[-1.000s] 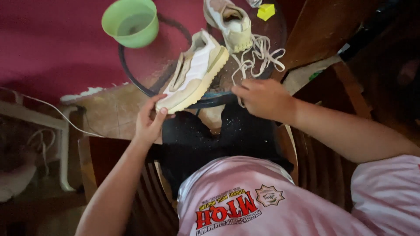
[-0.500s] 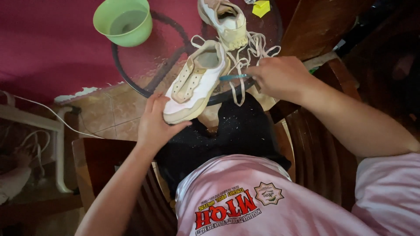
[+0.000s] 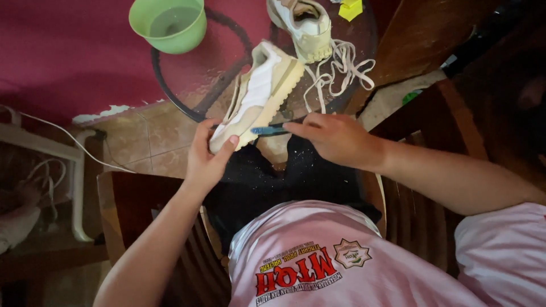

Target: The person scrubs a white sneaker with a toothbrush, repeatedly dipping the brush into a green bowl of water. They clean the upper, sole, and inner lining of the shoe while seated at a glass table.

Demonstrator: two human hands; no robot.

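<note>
At the far left of a round glass table sits a green plastic bowl. Below it, the left hand closes around the heel end of a cream and white sneaker, tilting it on its side at the table's near edge. Just right, the right hand pinches a blue toothbrush, its tip against the sneaker's sole. Beyond lies a second sneaker with loose white laces and a small yellow object.
</note>
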